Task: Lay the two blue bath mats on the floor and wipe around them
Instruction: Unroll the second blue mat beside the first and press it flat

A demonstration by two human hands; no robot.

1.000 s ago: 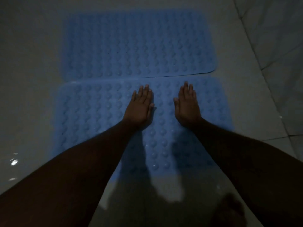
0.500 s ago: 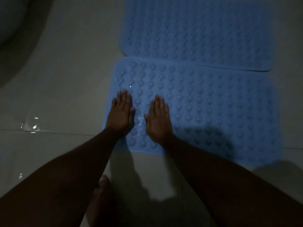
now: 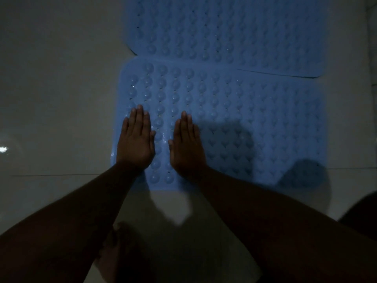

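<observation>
Fingers of left hand [image 3: 135,139] & right hand [image 3: 186,144] lie straight, flat, gripping nothing, palms pressed on near mat [image 3: 234,111] at its 8 o'clock corner. Far mat [image 3: 224,31] lies at 12, edges touching/overlapping, both on tile floor [image 3: 57,88]. Prob. soft, floppy, wet-slick rubber; take by an edge or corner; no containers seen.

Both hands lie flat, palms down, on the near mat [image 3: 234,111]: left hand [image 3: 135,141] at its left edge, right hand [image 3: 186,144] just beside. The far mat [image 3: 224,31] overlaps it on the tile floor [image 3: 57,88].
</observation>
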